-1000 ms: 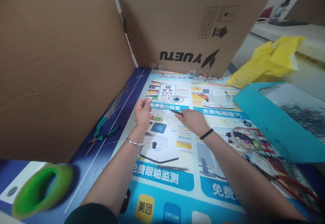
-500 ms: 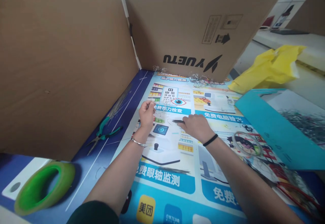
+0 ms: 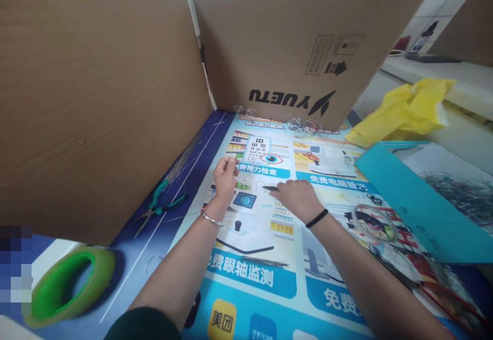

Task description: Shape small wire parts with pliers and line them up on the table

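My left hand (image 3: 225, 178), a silver bangle on its wrist, is pinched closed over the printed mat. Fine, pale wire (image 3: 246, 171) seems to run from its fingertips; the strand is too thin to trace fully. To its right, my right hand (image 3: 298, 196) is wrapped round slim black tweezers (image 3: 270, 188), whose pointed end faces left toward the wire. The rest of the tool is hidden in the fist. Nearer me on the mat lies a bundle of short, thin wires (image 3: 264, 262).
Cardboard panels (image 3: 96, 98) stand at left and back. Teal-handled pliers (image 3: 156, 207) and green-cored tape (image 3: 71, 286) lie left. On the right are a clear ring (image 3: 374, 223), red-handled scissors (image 3: 442, 294), a turquoise box (image 3: 416, 211) holding wire scraps, and a yellow bag (image 3: 400, 111).
The camera view has tilted slightly up, so everything sits a little lower in the picture. Both hands keep nearly the same pose and grip.
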Available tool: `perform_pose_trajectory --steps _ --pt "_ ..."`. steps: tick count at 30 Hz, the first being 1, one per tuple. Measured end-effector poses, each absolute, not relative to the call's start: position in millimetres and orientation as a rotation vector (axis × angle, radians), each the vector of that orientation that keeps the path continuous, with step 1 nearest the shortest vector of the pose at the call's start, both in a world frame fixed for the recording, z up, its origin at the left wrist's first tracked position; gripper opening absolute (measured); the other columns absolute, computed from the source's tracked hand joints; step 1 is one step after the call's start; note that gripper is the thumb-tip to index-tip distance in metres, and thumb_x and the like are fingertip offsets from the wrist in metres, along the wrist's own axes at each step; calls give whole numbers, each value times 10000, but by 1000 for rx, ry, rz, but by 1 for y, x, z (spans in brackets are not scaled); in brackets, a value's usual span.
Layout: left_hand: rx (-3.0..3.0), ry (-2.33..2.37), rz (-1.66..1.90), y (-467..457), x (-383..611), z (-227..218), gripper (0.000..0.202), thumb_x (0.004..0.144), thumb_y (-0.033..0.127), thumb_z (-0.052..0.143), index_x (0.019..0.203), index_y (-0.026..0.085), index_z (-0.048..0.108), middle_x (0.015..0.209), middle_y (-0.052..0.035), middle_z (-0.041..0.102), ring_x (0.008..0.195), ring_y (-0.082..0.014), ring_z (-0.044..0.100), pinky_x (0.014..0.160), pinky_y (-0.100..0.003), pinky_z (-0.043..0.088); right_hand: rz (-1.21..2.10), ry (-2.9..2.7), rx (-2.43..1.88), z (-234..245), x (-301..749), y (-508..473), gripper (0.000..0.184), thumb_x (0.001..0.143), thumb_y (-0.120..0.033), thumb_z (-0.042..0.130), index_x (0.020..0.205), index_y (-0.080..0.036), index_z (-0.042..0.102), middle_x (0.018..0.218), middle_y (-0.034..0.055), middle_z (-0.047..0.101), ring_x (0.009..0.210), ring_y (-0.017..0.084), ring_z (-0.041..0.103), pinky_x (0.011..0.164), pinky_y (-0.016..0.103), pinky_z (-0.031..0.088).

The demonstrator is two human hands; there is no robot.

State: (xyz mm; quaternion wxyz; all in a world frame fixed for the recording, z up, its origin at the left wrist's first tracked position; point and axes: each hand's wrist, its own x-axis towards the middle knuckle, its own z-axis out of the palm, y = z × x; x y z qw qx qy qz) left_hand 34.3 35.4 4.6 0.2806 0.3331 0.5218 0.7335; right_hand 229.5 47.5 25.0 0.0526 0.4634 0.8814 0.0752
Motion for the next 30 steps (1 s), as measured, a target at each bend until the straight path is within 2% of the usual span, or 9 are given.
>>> perform_pose_trajectory --steps 10,21,30 --pt "919 1372 1967 37 34 2 246 755 405 587 741 162 551 711 -2 577 506 -53 420 492 -197 357 295 2630 1525 29 225 53 487 879 -537 354 929 -164 663 922 147 653 897 249 589 763 350 327" --pt "946 1355 1967 37 34 0 210 774 373 574 737 167 556 704 5 572 512 -55 428 508 -202 367 273 2649 1518 22 218 49 445 885 -496 386 846 -148 659 818 126 670 778 224 609 684 321 326" --pt "935 1367 1998 35 34 -1 226 780 392 568 756 167 564 724 4 580 509 -51 427 478 -198 354 276 2657 1461 21 227 52 456 897 -500 345 873 -165 653 853 124 671 799 226 619 688 317 340"
